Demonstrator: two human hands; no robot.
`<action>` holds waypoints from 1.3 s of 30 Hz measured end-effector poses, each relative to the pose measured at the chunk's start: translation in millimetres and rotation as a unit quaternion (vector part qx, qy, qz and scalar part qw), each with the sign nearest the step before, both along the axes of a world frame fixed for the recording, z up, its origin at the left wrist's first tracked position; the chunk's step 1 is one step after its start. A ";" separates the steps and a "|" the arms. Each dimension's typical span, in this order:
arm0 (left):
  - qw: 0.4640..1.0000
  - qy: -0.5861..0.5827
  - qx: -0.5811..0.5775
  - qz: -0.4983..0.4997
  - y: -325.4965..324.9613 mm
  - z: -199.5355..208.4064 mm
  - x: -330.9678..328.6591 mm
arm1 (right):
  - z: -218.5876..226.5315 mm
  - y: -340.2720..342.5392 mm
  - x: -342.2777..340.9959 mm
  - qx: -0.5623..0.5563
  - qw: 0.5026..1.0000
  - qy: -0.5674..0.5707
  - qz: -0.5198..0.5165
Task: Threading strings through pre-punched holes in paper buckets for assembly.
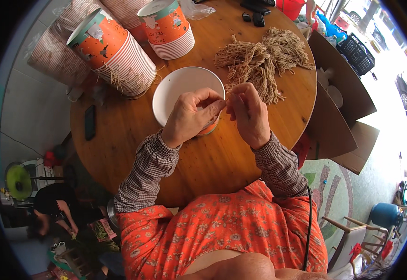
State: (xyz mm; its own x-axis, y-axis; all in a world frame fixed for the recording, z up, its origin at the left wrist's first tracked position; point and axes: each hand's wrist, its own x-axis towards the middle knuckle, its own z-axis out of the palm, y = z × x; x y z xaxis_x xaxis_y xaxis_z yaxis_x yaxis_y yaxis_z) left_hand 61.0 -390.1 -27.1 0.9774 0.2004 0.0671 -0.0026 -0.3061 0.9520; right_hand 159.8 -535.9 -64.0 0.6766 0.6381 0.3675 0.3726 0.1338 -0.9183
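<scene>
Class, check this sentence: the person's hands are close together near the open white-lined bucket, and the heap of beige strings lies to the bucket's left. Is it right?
Not quite: the head view shows the heap of beige strings lying to the right of the open white-lined bucket. The rest stands: the left hand and right hand are close together near the bucket.

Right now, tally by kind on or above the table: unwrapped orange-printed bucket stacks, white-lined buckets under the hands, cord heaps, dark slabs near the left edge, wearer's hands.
Unwrapped orange-printed bucket stacks: 2
White-lined bucket: 1
Tan cord heap (touching bundles as one): 1
Dark phone-like slab: 1
Left hand and right hand: 2
Total: 7
</scene>
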 end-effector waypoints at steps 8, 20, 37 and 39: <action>0.997 -0.064 0.043 0.018 -6.9 1.0 -3.3 | 8.2 -1.7 1.2 0.017 0.999 0.033 0.023; 0.933 -0.120 0.332 0.071 -9.7 -17.5 -35.0 | 57.8 -6.6 12.4 0.232 0.961 0.137 0.067; 0.846 -0.194 0.484 0.110 -20.3 -33.8 -49.5 | 59.3 -1.3 25.7 0.268 0.954 0.130 0.028; 0.842 -0.194 0.494 0.100 -8.4 -22.1 -59.7 | 51.6 -6.9 32.0 0.247 0.958 0.148 0.023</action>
